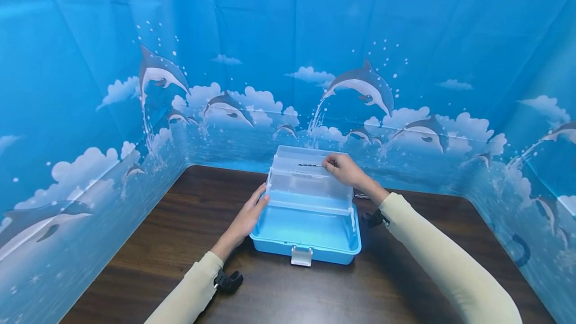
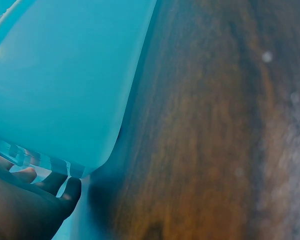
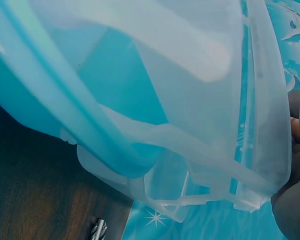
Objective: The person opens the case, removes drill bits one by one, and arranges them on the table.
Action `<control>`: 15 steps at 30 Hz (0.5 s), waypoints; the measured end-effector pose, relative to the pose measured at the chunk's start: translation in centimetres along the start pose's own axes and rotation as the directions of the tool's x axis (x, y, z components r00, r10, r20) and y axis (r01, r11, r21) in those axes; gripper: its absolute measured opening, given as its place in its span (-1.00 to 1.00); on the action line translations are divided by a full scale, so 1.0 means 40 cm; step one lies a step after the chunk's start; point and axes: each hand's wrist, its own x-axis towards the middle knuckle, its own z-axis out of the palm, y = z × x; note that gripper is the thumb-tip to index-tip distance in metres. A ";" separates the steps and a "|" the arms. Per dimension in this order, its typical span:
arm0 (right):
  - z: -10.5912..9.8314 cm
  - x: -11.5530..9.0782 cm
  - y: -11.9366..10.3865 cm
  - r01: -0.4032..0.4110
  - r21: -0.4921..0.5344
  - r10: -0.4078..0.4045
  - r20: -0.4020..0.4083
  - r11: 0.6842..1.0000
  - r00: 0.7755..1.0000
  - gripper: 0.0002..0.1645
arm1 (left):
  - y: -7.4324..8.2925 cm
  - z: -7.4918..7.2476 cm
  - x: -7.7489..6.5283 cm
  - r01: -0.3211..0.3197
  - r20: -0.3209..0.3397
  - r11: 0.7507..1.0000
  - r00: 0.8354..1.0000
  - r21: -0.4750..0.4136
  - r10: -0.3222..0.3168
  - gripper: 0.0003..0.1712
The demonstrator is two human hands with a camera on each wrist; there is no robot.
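Between the thumb and fingers of my right hand (image 1: pixel 340 168), a thin dark drill bit (image 1: pixel 307 165) with a spiral shaft is pinched. It lies roughly level over the upper clear trays (image 1: pixel 310 201) of a light blue toolbox (image 1: pixel 306 247), which stands with its trays raised. My left hand (image 1: pixel 246 218) rests at the box's left side, its fingers against the edge near the trays. From the left wrist, those fingers (image 2: pixel 72 192) appear spread beside the box's corner. The right wrist view shows only part of my right hand (image 3: pixel 295 175), behind the trays; the bit is hidden there.
Behind the box's right side, metal drill bits (image 1: pixel 362 196) lie on the dark wooden table (image 1: pixel 157 244); one bit's end (image 3: pixel 98 229) shows in the right wrist view. The box's white latch (image 1: pixel 301 256) hangs at its front. A blue dolphin-printed sheet (image 1: pixel 261 64) encloses the table.
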 end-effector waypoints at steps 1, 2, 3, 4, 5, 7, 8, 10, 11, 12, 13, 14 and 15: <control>-0.003 0.000 -0.002 0.005 0.000 -0.005 -0.003 1.000 1.000 -0.74 | 0.001 0.000 0.002 -0.006 -0.003 1.000 1.000 0.001 0.006 -0.20; -0.006 0.001 -0.003 0.007 0.002 -0.007 -0.007 1.000 1.000 -0.74 | 0.001 0.000 0.005 -0.008 -0.009 1.000 1.000 0.001 0.008 -0.21; -0.009 0.002 -0.005 0.005 0.003 -0.005 -0.010 1.000 1.000 -0.74 | 0.002 -0.001 0.007 -0.008 -0.012 1.000 1.000 0.002 0.008 -0.21; -0.011 0.001 -0.006 0.004 -0.001 -0.004 -0.010 1.000 1.000 -0.75 | 0.001 -0.001 0.008 -0.006 -0.013 1.000 1.000 0.000 0.006 -0.22; -0.014 0.000 -0.008 0.000 -0.003 0.000 -0.011 1.000 1.000 -0.75 | 0.001 -0.001 0.009 -0.006 -0.012 1.000 1.000 -0.001 0.006 -0.22; -0.019 -0.005 -0.009 -0.009 -0.009 0.008 -0.009 1.000 1.000 -0.74 | -0.001 0.000 0.009 0.000 -0.006 1.000 1.000 -0.005 0.000 -0.23; -0.022 -0.008 -0.010 -0.018 -0.007 0.018 -0.010 1.000 1.000 -0.73 | -0.001 0.001 0.009 0.005 -0.003 1.000 1.000 -0.005 -0.005 -0.24; -0.030 -0.016 -0.011 -0.031 0.002 0.031 -0.007 1.000 0.999 -0.71 | -0.002 0.001 0.008 0.005 0.007 1.000 1.000 -0.011 -0.005 -0.24; -0.035 -0.020 -0.012 -0.036 0.006 0.036 -0.008 0.999 0.999 -0.70 | -0.002 0.001 0.007 0.006 0.011 1.000 1.000 -0.012 -0.006 -0.24; -0.041 -0.024 -0.012 -0.041 0.011 0.041 -0.010 0.999 0.999 -0.70 | -0.001 0.001 0.006 0.007 0.014 1.000 1.000 -0.015 -0.007 -0.24; -0.048 -0.029 -0.013 -0.044 0.016 0.044 -0.014 0.999 0.999 -0.70 | -0.001 0.000 0.006 0.006 0.017 1.000 1.000 -0.017 -0.006 -0.24; -0.055 -0.034 -0.014 -0.046 0.021 0.047 -0.019 0.999 0.999 -0.70 | 0.001 -0.001 0.005 0.009 0.021 1.000 1.000 -0.017 -0.008 -0.25; -0.062 -0.039 -0.014 -0.046 0.024 0.046 -0.026 0.999 0.999 -0.69 | 0.002 -0.003 0.004 0.011 0.024 1.000 1.000 -0.016 -0.010 -0.25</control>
